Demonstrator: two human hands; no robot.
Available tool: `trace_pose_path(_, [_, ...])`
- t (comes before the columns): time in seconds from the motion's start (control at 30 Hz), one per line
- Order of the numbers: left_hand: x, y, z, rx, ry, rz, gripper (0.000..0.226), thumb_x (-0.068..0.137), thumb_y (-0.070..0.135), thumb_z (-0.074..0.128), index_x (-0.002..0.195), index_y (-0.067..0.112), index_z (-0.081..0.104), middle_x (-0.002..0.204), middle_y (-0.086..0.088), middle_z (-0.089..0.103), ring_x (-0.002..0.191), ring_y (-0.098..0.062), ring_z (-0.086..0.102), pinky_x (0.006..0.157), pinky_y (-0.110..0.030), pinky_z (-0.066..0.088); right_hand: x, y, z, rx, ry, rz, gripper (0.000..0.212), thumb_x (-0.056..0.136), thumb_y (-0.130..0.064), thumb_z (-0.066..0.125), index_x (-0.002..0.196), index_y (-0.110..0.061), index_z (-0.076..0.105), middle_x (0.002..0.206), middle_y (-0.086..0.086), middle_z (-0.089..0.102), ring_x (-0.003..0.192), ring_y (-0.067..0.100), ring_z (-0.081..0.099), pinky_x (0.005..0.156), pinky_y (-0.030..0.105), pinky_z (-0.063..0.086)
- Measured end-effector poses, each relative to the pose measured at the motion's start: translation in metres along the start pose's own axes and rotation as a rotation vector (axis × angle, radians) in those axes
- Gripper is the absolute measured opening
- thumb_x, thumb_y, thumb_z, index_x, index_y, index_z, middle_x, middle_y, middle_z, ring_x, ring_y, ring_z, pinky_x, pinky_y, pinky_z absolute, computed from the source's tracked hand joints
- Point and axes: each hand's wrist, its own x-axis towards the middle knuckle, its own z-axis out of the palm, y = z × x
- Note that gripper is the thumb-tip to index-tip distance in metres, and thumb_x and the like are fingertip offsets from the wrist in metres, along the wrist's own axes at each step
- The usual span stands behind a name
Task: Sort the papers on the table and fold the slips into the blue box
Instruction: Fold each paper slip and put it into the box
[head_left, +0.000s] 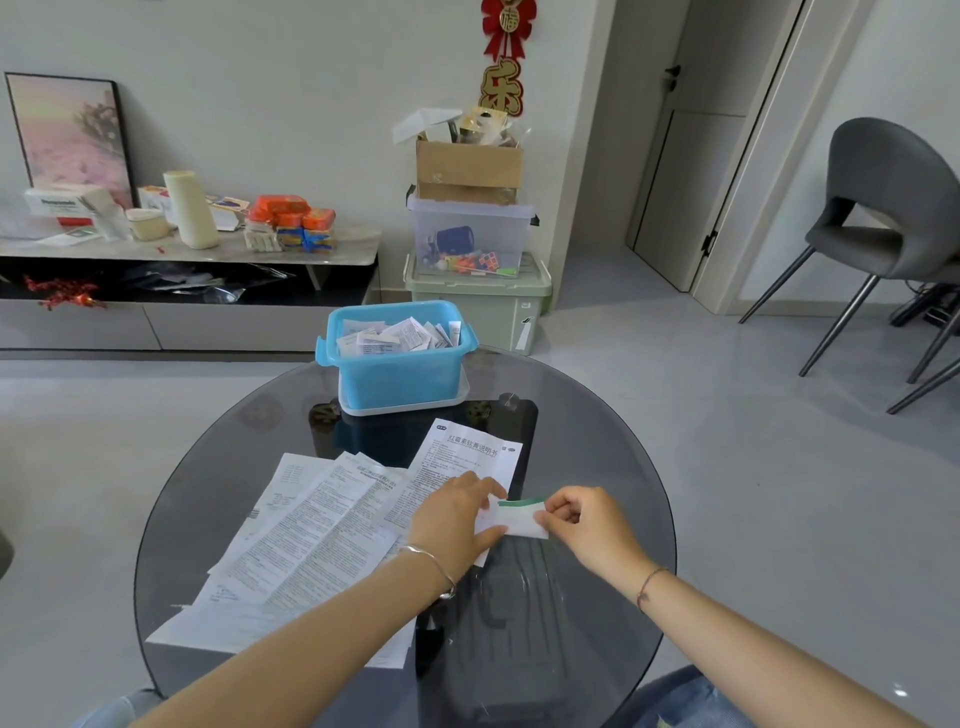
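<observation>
A small white slip with a green edge (517, 517) is held between my two hands just above the round glass table (597, 441). My left hand (454, 512) grips its left end. My right hand (582, 514) pinches its right end with thumb and curled fingers. Several printed leaflets (311, 535) lie spread and overlapping on the table's left half. One larger leaflet with a bold heading (467, 449) lies behind my left hand. The blue box (400, 371) stands at the table's far side on a clear lid, holding several folded slips.
Behind the table are a low cabinet (182, 254) with boxes and a cream cylinder, stacked storage bins (475, 270) topped by a cardboard box, and a grey chair (883, 223) at the right. My knees in jeans show at the bottom edge.
</observation>
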Motion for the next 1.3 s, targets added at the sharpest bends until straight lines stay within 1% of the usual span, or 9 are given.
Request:
trace_pose_path(0.23, [-0.011,-0.002,-0.001,0.457,-0.186,0.307,0.042,0.101,0.047,0.03,0.128,0.024,0.052,0.118,-0.004,0.061,0.107,-0.02,0.052,0.096,-0.033,0.039,0.0,-0.001,0.002,0.035,-0.006,0.008,0.018,0.082,-0.018,0.072,0.068,-0.023,0.062,0.063,-0.001,0.068,0.054,0.005,0.055,0.058,0.021,0.044])
trace_pose_path(0.33, [-0.013,-0.002,-0.003,0.521,-0.209,0.349,0.044,0.102,0.044,0.028,0.132,0.02,0.049,0.129,-0.003,0.056,0.117,-0.021,0.049,0.103,-0.035,0.036,-0.004,-0.002,0.002,0.017,0.016,-0.023,0.012,0.083,-0.02,0.072,0.084,-0.024,0.061,0.071,-0.007,0.067,0.06,0.003,0.053,0.061,0.022,0.045])
trace_pose_path(0.43, [-0.014,0.003,-0.006,0.553,-0.225,0.366,0.045,0.102,0.042,0.029,0.133,0.017,0.049,0.132,-0.005,0.054,0.12,-0.022,0.047,0.105,-0.035,0.032,-0.013,0.0,-0.001,-0.234,0.145,-0.33,0.027,0.085,-0.019,0.07,0.108,-0.026,0.058,0.099,-0.014,0.057,0.081,0.001,0.05,0.068,0.009,0.037])
trace_pose_path(0.5, [-0.015,0.005,-0.007,0.571,-0.227,0.367,0.045,0.102,0.042,0.029,0.131,0.015,0.051,0.13,-0.006,0.055,0.119,-0.023,0.047,0.105,-0.035,0.032,-0.018,0.006,-0.001,-0.455,0.191,-0.66,0.014,0.087,-0.021,0.064,0.101,-0.021,0.066,0.104,-0.01,0.061,0.091,0.008,0.056,0.076,0.016,0.043])
trace_pose_path(0.57, [-0.015,0.006,-0.008,0.586,-0.227,0.36,0.046,0.102,0.042,0.028,0.132,0.015,0.052,0.13,-0.007,0.055,0.12,-0.024,0.046,0.106,-0.036,0.032,-0.024,0.013,0.001,-0.538,0.149,-0.81,0.02,0.091,-0.028,0.053,0.097,-0.02,0.07,0.1,-0.009,0.066,0.092,0.01,0.059,0.079,0.024,0.048])
trace_pose_path(0.73, [-0.016,0.007,-0.006,0.573,-0.226,0.348,0.047,0.102,0.041,0.028,0.136,0.014,0.048,0.135,-0.007,0.052,0.124,-0.024,0.044,0.109,-0.036,0.03,-0.034,0.021,0.0,-0.638,0.054,-0.785,0.038,0.095,-0.038,0.04,0.112,-0.022,0.07,0.115,-0.011,0.066,0.104,0.007,0.059,0.092,0.025,0.047])
trace_pose_path(1.0, [-0.014,0.003,-0.003,0.581,-0.223,0.377,0.046,0.102,0.04,0.028,0.133,0.015,0.051,0.134,-0.006,0.053,0.122,-0.023,0.046,0.107,-0.036,0.033,-0.039,0.023,-0.011,-0.655,0.016,-0.68,0.045,0.099,-0.04,0.03,0.109,-0.026,0.072,0.12,-0.012,0.066,0.114,0.006,0.058,0.1,0.03,0.045])
trace_pose_path(1.2, [-0.011,0.006,-0.005,0.581,-0.234,0.371,0.043,0.102,0.037,0.031,0.129,0.014,0.055,0.131,-0.007,0.057,0.119,-0.023,0.049,0.105,-0.036,0.036,-0.041,0.019,-0.015,-0.526,-0.056,-0.519,0.078,0.094,-0.062,0.004,0.118,-0.024,0.068,0.126,-0.013,0.061,0.119,0.005,0.056,0.104,0.019,0.03])
trace_pose_path(1.3, [-0.01,0.011,-0.006,0.603,-0.239,0.359,0.042,0.102,0.038,0.033,0.129,0.015,0.056,0.124,-0.008,0.06,0.112,-0.024,0.054,0.1,-0.036,0.042,-0.042,0.019,-0.015,-0.52,-0.08,-0.467,0.065,0.095,-0.059,0.016,0.123,-0.026,0.064,0.132,-0.016,0.056,0.124,0.003,0.051,0.103,0.013,0.028])
